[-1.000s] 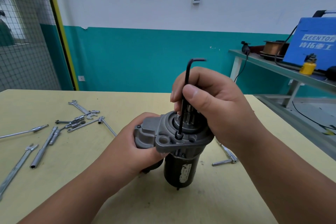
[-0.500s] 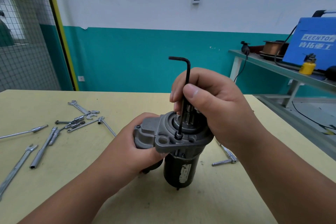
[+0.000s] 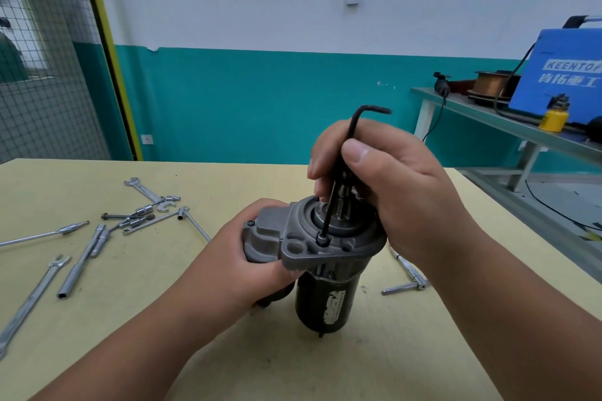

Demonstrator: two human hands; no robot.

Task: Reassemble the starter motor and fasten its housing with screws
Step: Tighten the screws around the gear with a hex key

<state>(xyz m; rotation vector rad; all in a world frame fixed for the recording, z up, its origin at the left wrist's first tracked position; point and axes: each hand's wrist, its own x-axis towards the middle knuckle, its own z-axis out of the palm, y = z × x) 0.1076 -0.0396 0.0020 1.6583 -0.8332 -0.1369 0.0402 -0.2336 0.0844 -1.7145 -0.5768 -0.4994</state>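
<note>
The starter motor [image 3: 325, 299] stands upright on the bench [image 3: 195, 352] with its grey housing [image 3: 303, 251] uppermost, so the screw [image 3: 323, 240] faces up. The left hand [image 3: 241, 270] grips the housing's side lobe, probably to stop the motor twisting. The right hand [image 3: 407, 198] pinches the black hex key [image 3: 333, 205] between thumb and fingers [image 3: 358, 156], its tip seated in the screw just below them. The key's bent top pointed left half a second ago and now points right. Loose tools [image 3: 79, 257] lie well left of the left fingers.
</note>
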